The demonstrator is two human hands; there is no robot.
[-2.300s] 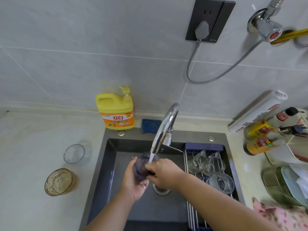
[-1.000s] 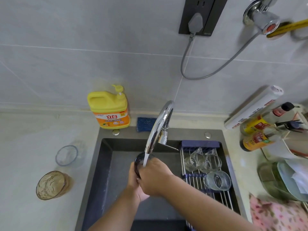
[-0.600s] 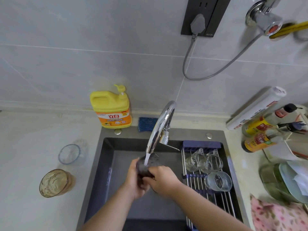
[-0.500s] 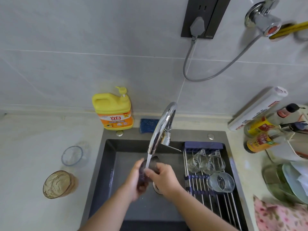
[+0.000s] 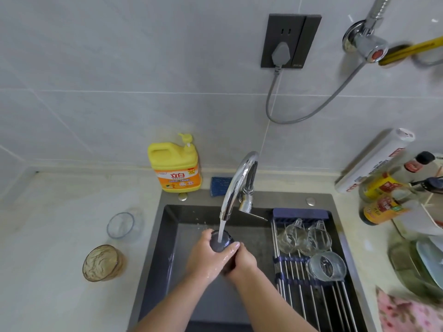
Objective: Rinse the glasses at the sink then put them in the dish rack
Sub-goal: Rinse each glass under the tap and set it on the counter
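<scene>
A dark tinted glass [image 5: 221,242] stands mouth-up under the running tap [image 5: 237,185], and the water stream falls into it. My left hand [image 5: 206,257] wraps around its left side. My right hand [image 5: 242,261] grips its lower right side. Both hands are over the dark sink [image 5: 172,236]. The dish rack [image 5: 302,293] spans the sink's right part and holds three clear glasses [image 5: 303,238], the nearest one [image 5: 327,265] lying on its side. An amber glass [image 5: 102,262] and a clear glass [image 5: 121,225] wait on the counter to the left.
A yellow detergent bottle [image 5: 176,165] and a blue sponge [image 5: 219,185] sit behind the sink. Sauce bottles [image 5: 383,195], a roll [image 5: 374,161] and dishes [image 5: 422,264] crowd the right counter. A pink cloth [image 5: 407,312] lies at the lower right.
The glass has been turned mouth-up under the stream, and my right hand has slid from its rim down to its lower side. My left hand now wraps it higher.
</scene>
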